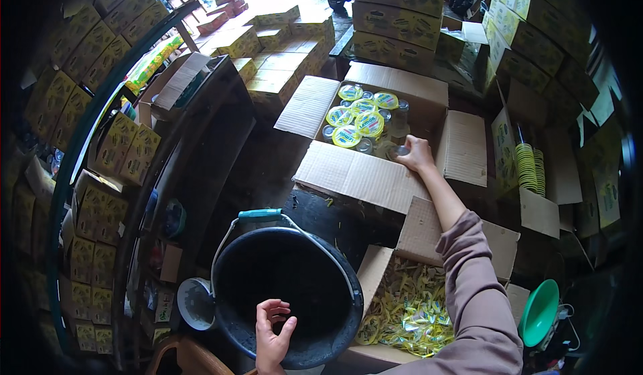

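The hands are set well apart. By the right hand (418,154), a clear cup (400,151) is gripped between thumb and fingers inside the near right corner of a cardboard carton (365,174), which is placed beyond the black bucket (357,301) and to its right. Nothing is held by the left hand (273,335), its thumb and fingers parted over the bucket's near side. Whether the cup's base is supported cannot be told. The step in hand, judged as settling this cup beside its neighbours, would be best done with a light grip on its sides, the yellow-lidded cups (368,123) left unpressed, and release delayed until it is steady. Yellow strips (415,308) are heaped in a box right of the bucket; a white pail (194,303) is stood left of it.
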`<state>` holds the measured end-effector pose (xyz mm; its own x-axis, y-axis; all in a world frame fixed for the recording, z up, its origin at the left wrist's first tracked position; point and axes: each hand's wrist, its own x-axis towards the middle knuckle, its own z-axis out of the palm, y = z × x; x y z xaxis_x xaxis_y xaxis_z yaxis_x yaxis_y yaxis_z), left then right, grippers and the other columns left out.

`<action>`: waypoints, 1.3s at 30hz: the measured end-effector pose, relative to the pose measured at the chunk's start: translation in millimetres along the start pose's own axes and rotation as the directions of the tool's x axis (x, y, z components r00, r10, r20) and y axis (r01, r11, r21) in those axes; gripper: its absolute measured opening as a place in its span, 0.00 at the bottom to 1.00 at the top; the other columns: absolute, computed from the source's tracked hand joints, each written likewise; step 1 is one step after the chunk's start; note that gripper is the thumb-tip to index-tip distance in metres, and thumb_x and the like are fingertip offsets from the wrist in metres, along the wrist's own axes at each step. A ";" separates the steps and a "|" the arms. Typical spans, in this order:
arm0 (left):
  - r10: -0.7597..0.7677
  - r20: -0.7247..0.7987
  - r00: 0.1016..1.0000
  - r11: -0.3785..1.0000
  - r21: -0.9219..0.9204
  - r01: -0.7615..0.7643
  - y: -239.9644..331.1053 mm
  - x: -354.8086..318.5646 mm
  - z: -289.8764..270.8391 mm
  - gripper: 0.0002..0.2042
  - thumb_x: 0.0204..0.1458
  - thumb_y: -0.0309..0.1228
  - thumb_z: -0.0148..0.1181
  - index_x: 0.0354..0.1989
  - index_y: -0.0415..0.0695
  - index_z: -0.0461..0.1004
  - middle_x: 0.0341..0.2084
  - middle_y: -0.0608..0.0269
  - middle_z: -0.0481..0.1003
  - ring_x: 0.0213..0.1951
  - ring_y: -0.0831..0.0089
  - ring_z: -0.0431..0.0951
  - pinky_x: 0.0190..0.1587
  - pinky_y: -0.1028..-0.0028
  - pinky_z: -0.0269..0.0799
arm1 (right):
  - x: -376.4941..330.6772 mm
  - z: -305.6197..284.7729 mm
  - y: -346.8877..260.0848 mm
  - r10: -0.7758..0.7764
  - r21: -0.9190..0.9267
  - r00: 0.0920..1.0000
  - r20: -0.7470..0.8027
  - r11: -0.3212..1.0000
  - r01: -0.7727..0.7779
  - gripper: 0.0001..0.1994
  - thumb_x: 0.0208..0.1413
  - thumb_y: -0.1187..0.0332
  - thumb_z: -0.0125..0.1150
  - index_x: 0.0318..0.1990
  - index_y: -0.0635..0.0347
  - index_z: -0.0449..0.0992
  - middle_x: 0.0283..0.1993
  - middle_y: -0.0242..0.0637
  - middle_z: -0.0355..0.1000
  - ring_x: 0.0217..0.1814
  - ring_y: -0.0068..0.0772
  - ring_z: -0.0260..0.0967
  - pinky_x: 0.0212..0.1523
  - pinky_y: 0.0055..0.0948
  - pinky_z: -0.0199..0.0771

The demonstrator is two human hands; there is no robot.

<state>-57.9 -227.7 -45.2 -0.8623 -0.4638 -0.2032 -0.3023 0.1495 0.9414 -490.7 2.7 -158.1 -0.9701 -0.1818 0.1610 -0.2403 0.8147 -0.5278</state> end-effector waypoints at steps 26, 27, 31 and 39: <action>0.020 -0.016 1.000 0.999 0.025 -0.019 10.6 -5.0 5.3 0.17 0.45 0.28 0.57 0.43 0.43 0.60 0.36 0.61 0.67 0.40 0.75 0.68 0.42 0.76 0.66 | 40.5 19.6 -59.1 -0.312 -0.324 0.916 0.253 0.865 0.384 0.33 0.31 0.72 0.66 0.51 0.46 0.63 0.55 0.43 0.55 0.59 0.48 0.52 0.56 0.40 0.58; 0.028 -0.018 0.999 0.999 0.023 -0.028 9.0 -4.1 4.4 0.17 0.45 0.28 0.57 0.43 0.43 0.60 0.36 0.61 0.67 0.40 0.75 0.68 0.42 0.76 0.66 | 42.5 19.7 -58.1 -0.316 -0.327 0.916 0.246 0.863 0.385 0.33 0.31 0.72 0.66 0.51 0.46 0.63 0.55 0.43 0.55 0.59 0.48 0.52 0.56 0.40 0.58; 0.035 -0.004 0.999 0.998 0.049 -0.034 2.0 -2.3 2.2 0.17 0.44 0.28 0.57 0.43 0.43 0.60 0.36 0.62 0.67 0.40 0.75 0.69 0.41 0.76 0.66 | 46.3 17.9 -59.5 -0.187 -0.338 0.919 0.347 0.889 0.309 0.37 0.32 0.71 0.66 0.56 0.44 0.58 0.59 0.42 0.52 0.62 0.48 0.49 0.59 0.44 0.54; 0.041 -0.030 0.999 0.997 0.069 -0.039 4.6 -2.3 1.9 0.17 0.44 0.28 0.57 0.43 0.43 0.61 0.36 0.61 0.68 0.39 0.74 0.69 0.41 0.76 0.65 | 40.6 34.4 -55.3 -0.252 -0.491 0.914 0.317 0.781 0.385 0.46 0.32 0.68 0.64 0.62 0.30 0.47 0.61 0.44 0.48 0.62 0.47 0.47 0.58 0.46 0.51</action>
<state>-58.1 -224.2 -40.9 -0.8614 -0.4833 -0.1561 -0.2956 0.2272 0.9279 -518.0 -68.7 -151.1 -0.8378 -0.5457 0.0157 -0.5441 0.8369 0.0597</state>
